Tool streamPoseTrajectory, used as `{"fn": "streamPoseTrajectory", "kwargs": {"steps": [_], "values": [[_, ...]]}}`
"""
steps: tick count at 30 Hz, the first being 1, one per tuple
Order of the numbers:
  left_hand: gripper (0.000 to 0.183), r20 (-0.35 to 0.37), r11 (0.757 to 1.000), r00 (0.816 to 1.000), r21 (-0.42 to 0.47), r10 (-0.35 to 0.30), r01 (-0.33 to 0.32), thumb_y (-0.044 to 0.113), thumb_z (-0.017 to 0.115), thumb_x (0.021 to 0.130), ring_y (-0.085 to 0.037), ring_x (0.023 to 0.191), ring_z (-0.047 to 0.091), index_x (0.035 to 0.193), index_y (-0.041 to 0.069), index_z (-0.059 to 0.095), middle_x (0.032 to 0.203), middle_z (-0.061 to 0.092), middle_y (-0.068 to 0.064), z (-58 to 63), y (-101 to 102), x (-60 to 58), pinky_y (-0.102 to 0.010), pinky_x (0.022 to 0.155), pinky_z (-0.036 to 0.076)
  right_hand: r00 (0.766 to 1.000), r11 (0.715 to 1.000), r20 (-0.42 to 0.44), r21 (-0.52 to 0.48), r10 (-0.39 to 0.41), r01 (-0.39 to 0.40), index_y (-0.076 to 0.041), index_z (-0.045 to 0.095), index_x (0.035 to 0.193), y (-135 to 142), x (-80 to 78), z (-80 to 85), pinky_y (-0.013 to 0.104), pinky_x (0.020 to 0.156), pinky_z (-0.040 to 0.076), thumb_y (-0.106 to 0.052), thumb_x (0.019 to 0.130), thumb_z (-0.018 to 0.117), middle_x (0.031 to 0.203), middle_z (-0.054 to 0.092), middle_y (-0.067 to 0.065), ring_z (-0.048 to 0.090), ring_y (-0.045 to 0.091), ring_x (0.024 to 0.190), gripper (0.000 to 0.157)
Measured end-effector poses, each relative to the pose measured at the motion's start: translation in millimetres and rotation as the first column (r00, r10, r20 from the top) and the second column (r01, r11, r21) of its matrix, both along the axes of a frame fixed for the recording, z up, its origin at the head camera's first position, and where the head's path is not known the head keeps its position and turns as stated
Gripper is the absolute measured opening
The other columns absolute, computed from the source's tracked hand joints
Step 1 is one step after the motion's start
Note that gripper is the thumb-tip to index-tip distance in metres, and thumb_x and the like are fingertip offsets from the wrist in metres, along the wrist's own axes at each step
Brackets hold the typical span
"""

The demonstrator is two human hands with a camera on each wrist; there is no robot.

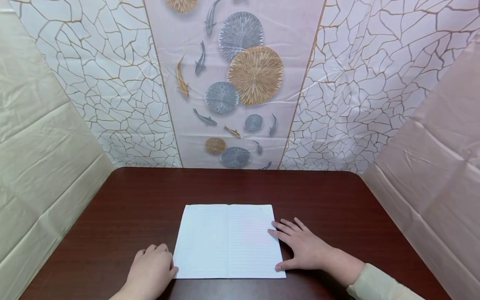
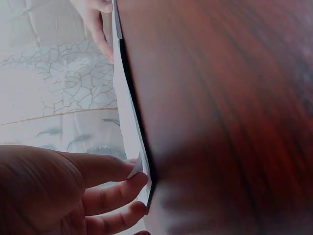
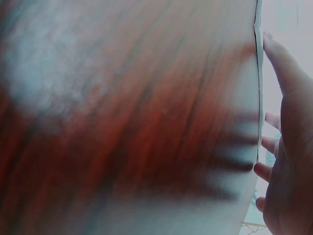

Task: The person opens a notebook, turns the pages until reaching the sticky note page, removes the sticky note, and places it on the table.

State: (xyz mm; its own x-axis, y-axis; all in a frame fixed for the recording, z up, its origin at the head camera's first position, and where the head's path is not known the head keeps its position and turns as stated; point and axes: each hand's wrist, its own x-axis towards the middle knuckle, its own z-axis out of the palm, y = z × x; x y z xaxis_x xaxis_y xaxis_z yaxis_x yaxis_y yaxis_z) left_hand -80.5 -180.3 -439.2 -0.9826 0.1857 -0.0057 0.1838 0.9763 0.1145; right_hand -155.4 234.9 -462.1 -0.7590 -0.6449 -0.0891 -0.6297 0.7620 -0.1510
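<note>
White paper, ruled and light, the open notebook [image 1: 225, 241] lies in the head view well short of the tabletop's [image 1: 232, 187] far edge, midway between its sides, the right hand [image 1: 305, 250] spread on its right margin, gripping nothing. In the left wrist view the left hand [image 2: 73, 191] pinches a page [image 2: 139, 166] by its outer edge, probably the best hold on soft, easily creased sheets; the right wrist view shows parted fingers [image 3: 266, 171] along the opposite edge.

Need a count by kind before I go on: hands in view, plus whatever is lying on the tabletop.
Hands: 2 (left hand, right hand)
Open lined notebook: 1
Total: 3
</note>
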Motion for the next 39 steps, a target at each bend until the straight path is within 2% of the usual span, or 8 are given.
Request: {"fn": "streamPoseTrajectory", "kwargs": {"steps": [5,12,15,18,19,24,30,39], "values": [[0.029,0.034,0.999,0.999,-0.036,-0.007,0.008,0.027,0.076,0.081,-0.022,0.075,0.051,0.058,0.020,0.059,0.076,0.053,0.002,-0.2,2.3,-1.9,-0.050,0.070,0.044,1.000,1.000,0.003,0.015,-0.005,0.005,-0.025,0.036,0.155,0.2,0.0,0.5,0.063,0.115,0.011,-0.085,0.077,0.050,0.161,0.031,0.002,0.024,0.032,0.148,0.099],[0.033,0.011,0.999,1.000,-0.049,-0.004,0.005,0.033,0.080,0.078,-0.024,0.077,0.053,0.059,0.021,0.056,0.077,0.053,0.000,-0.7,1.1,-2.0,-0.052,0.072,0.044,1.000,1.000,0.009,0.022,-0.009,0.009,-0.026,0.035,0.155,0.6,-0.2,1.0,0.063,0.116,0.011,-0.085,0.077,0.049,0.161,0.030,0.001,0.023,0.031,0.148,0.099],[0.025,0.000,0.999,1.000,-0.039,0.007,-0.007,0.033,0.082,0.077,-0.030,0.089,0.058,0.080,0.013,0.066,0.092,0.061,-0.006,-0.8,2.9,-3.2,-0.056,0.078,0.046,1.000,1.000,-0.001,0.010,-0.003,0.003,-0.025,0.036,0.155,0.9,-0.2,1.5,0.063,0.115,0.012,-0.084,0.078,0.050,0.161,0.031,0.002,0.024,0.032,0.148,0.098],[0.042,-0.006,1.000,1.000,-0.009,-0.002,0.002,0.030,0.082,0.077,-0.037,0.107,0.059,0.107,0.006,0.067,0.113,0.062,-0.013,-1.1,8.4,-6.1,-0.060,0.087,0.044,1.000,1.000,-0.009,0.004,0.000,0.000,-0.024,0.037,0.154,1.1,-0.2,2.1,0.064,0.115,0.012,-0.084,0.078,0.052,0.160,0.031,0.002,0.025,0.033,0.147,0.098],[0.048,-0.002,1.000,1.000,0.005,-0.013,0.013,0.029,0.082,0.077,-0.038,0.113,0.057,0.115,0.005,0.066,0.120,0.061,-0.015,-1.3,11.2,-7.0,-0.062,0.090,0.043,1.000,1.000,-0.012,0.001,0.001,-0.001,-0.024,0.037,0.154,1.3,-0.2,2.2,0.064,0.114,0.012,-0.084,0.078,0.052,0.160,0.032,0.003,0.026,0.033,0.147,0.098],[0.048,-0.010,0.993,0.994,0.053,-0.106,0.106,0.033,0.077,0.082,-0.037,0.122,0.053,0.120,0.005,0.065,0.126,0.061,-0.014,-3.3,28.9,-11.7,-0.061,0.099,0.040,1.000,1.000,-0.006,0.010,-0.003,0.003,-0.024,0.036,0.155,1.4,-0.4,2.9,0.063,0.115,0.012,-0.084,0.078,0.051,0.161,0.031,0.002,0.025,0.033,0.147,0.099],[0.056,-0.029,0.969,0.971,0.061,-0.237,0.239,0.045,0.073,0.085,-0.037,0.127,0.051,0.126,0.007,0.063,0.133,0.058,-0.014,-0.9,53.3,-21.2,-0.059,0.102,0.039,1.000,1.000,0.002,0.010,-0.001,0.001,-0.024,0.036,0.155,0.8,-0.8,2.0,0.063,0.115,0.012,-0.084,0.078,0.051,0.161,0.030,0.002,0.024,0.033,0.148,0.099],[0.074,0.098,0.949,0.945,0.081,-0.313,0.306,0.066,0.059,0.087,-0.040,0.145,0.027,0.149,0.027,0.047,0.159,0.033,-0.011,-5.9,87.3,-35.0,-0.075,0.102,0.026,1.000,1.000,0.017,0.010,-0.001,0.001,-0.024,0.035,0.155,0.4,0.0,-0.2,0.060,0.116,0.011,-0.084,0.078,0.052,0.162,0.028,0.002,0.021,0.031,0.149,0.099]]}}
